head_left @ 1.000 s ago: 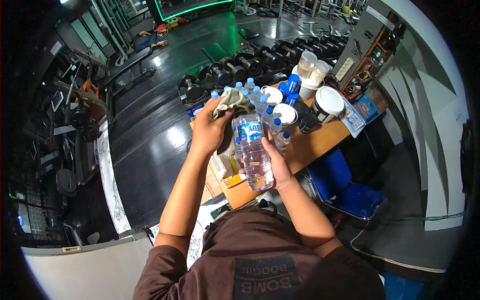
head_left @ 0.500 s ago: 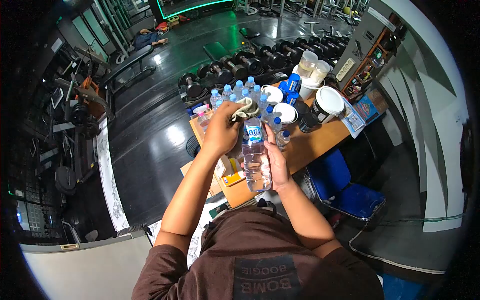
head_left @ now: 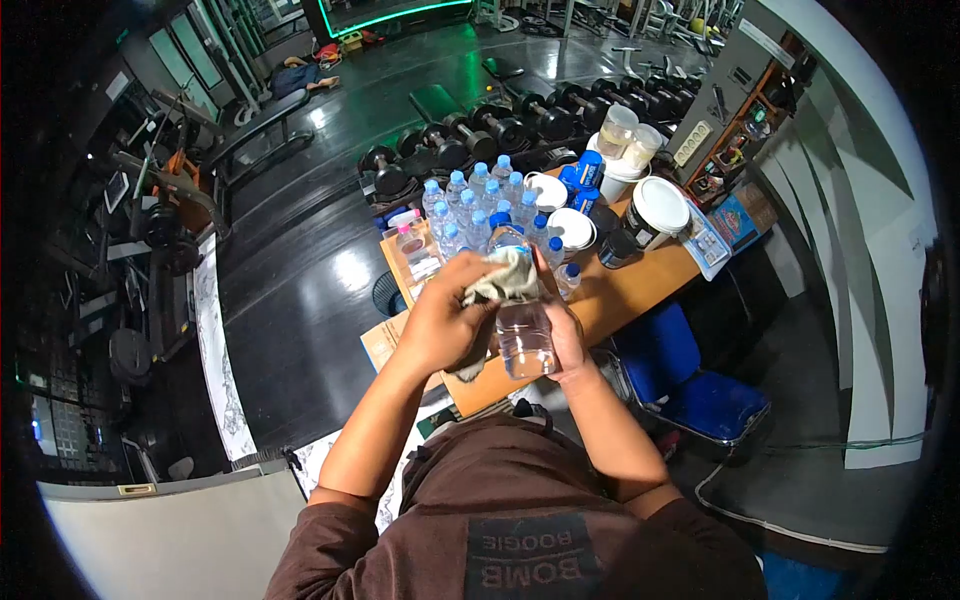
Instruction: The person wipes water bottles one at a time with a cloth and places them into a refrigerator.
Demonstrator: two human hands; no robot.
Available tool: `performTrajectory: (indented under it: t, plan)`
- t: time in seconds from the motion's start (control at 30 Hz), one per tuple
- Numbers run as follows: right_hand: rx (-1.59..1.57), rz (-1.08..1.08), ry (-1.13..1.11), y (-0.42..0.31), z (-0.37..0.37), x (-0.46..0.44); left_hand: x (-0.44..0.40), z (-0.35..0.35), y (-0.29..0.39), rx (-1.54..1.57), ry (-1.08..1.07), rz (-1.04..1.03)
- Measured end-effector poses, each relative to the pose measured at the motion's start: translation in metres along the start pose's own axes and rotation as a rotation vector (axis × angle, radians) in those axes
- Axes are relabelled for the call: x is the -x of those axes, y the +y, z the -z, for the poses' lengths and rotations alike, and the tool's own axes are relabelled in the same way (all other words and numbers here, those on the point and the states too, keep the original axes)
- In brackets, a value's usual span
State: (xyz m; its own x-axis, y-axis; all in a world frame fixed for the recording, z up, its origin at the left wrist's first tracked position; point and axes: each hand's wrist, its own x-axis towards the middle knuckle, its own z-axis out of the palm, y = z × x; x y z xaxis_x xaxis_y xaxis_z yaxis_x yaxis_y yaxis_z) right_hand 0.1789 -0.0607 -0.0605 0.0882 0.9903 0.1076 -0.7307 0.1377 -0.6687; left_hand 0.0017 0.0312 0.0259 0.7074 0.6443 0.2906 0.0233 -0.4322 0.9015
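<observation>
The left hand [head_left: 443, 318] pinches a bunched cloth [head_left: 508, 279] between thumb and fingers, pressing it over the upper part of a clear water bottle [head_left: 526, 345]. The right hand [head_left: 566, 336] curls around the bottle's side at three o'clock — fingers partly hidden behind it. The bottle is held up in front of the chest, its top leaning towards twelve.

Outward from it, a cluster of blue-capped bottles [head_left: 468, 212] stands at eleven o'clock on the wooden table [head_left: 640, 284], with a pink-capped bottle [head_left: 408, 243] at ten. A black jar [head_left: 617, 247] and a white-lidded tub [head_left: 660, 206] (the larger one) sit at two. A blue chair [head_left: 663, 352] stands at four.
</observation>
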Motion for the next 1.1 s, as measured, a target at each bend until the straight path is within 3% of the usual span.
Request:
performTrajectory:
  t: [0.07, 0.13, 0.27, 0.5, 0.57, 0.6, 0.67, 0.8, 0.93, 1.0, 1.1]
  plan:
    - [0.019, 0.002, 0.120, 0.000, -0.006, -0.001, -0.014, 0.008, -0.001, 0.024, 0.102, -0.060]
    - [0.024, -0.003, 0.109, -0.001, -0.014, -0.001, -0.029, 0.010, -0.006, 0.042, 0.231, -0.096]
    - [0.038, -0.055, 0.079, 0.001, -0.020, 0.002, -0.051, 0.014, -0.022, -0.036, 0.278, -0.072]
    - [0.049, -0.008, 0.096, 0.007, -0.006, -0.001, -0.030, -0.007, -0.008, -0.232, 0.162, -0.019]
    - [-0.064, 0.033, 0.235, 0.008, -0.004, -0.007, -0.017, -0.012, -0.004, -0.255, 0.083, -0.004]
    - [-0.005, 0.021, 0.079, 0.000, -0.004, -0.002, -0.009, -0.016, 0.002, -0.228, 0.062, 0.033]
    - [-0.016, 0.070, 0.151, -0.001, -0.010, -0.006, 0.003, -0.017, 0.005, -0.169, -0.003, 0.013]
    - [-0.021, 0.057, 0.088, -0.001, 0.003, -0.007, 0.009, -0.012, 0.006, -0.114, -0.071, 0.056]
    - [-0.017, -0.009, 0.090, 0.004, -0.005, -0.002, -0.008, 0.003, 0.007, -0.182, 0.028, -0.040]
    - [-0.076, -0.140, 0.196, 0.013, 0.005, -0.002, -0.022, 0.008, 0.003, -0.195, 0.115, -0.044]
    - [0.057, -0.041, 0.100, 0.008, -0.017, -0.003, -0.046, 0.013, -0.003, -0.296, 0.251, -0.077]
